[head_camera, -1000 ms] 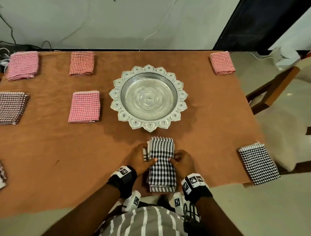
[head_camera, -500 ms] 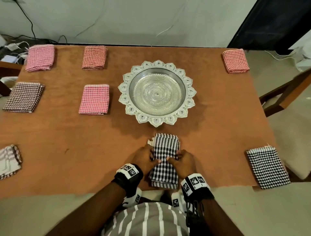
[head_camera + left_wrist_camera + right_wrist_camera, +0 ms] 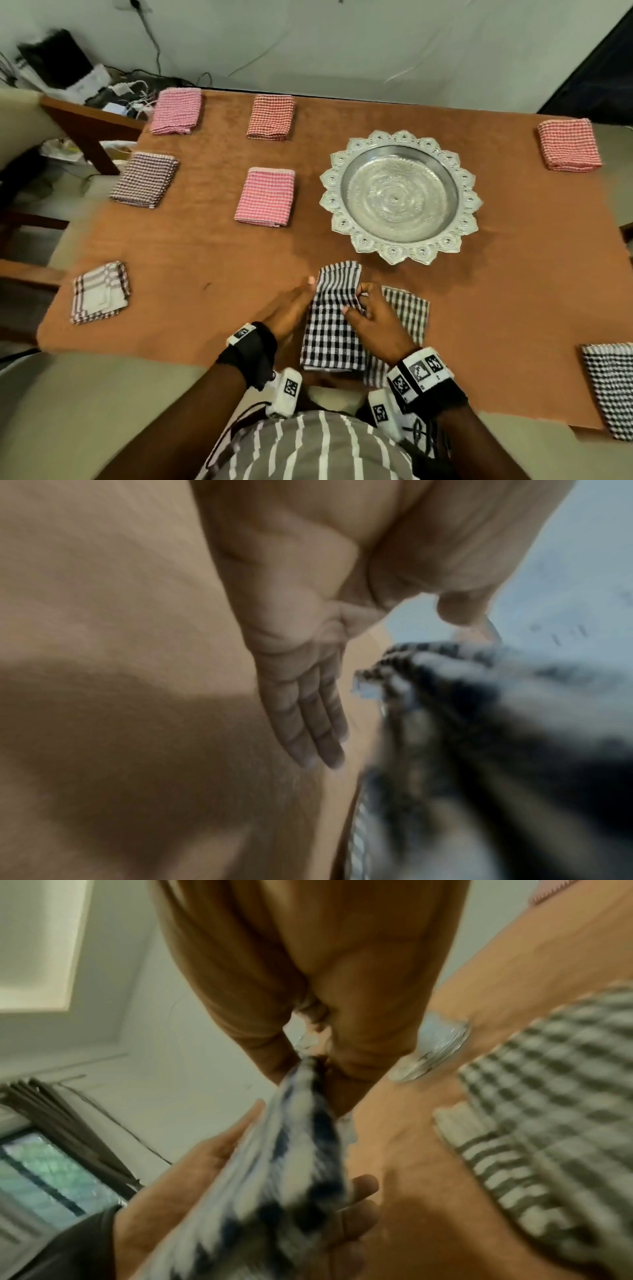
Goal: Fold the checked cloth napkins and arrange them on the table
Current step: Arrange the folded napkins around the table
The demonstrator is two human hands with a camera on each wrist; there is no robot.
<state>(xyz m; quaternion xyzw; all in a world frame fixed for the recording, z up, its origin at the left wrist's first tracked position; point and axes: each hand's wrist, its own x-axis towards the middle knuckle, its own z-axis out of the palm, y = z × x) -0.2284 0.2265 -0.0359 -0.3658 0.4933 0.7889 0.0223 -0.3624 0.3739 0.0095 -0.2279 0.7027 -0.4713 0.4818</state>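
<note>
A folded black-and-white checked napkin (image 3: 334,322) lies near the table's front edge, below the silver tray. My right hand (image 3: 359,301) pinches a raised fold at its upper right; the right wrist view shows the fingers (image 3: 346,1053) pinching that cloth (image 3: 294,1150). My left hand (image 3: 294,301) lies with straight fingers (image 3: 308,723) along the napkin's left edge, against the blurred cloth (image 3: 479,723). A paler grey checked napkin (image 3: 407,311) lies flat on the table (image 3: 205,260) to the right, partly under my right hand and the first napkin, and shows as the grey napkin (image 3: 548,1096) here.
The ornate silver tray (image 3: 400,195) stands mid-table. Folded napkins lie around it: pink (image 3: 176,109), red (image 3: 272,116), brown (image 3: 144,180), pink (image 3: 265,197), red (image 3: 568,144), black checked (image 3: 609,387), white striped (image 3: 99,291). A wooden chair (image 3: 85,126) stands at the left.
Both hands gripped the sides of one stack. Now the top napkin sits shifted left, uncovering a grey one; my right hand pinches a fold and my left hand has flattened. The head view swung left.
</note>
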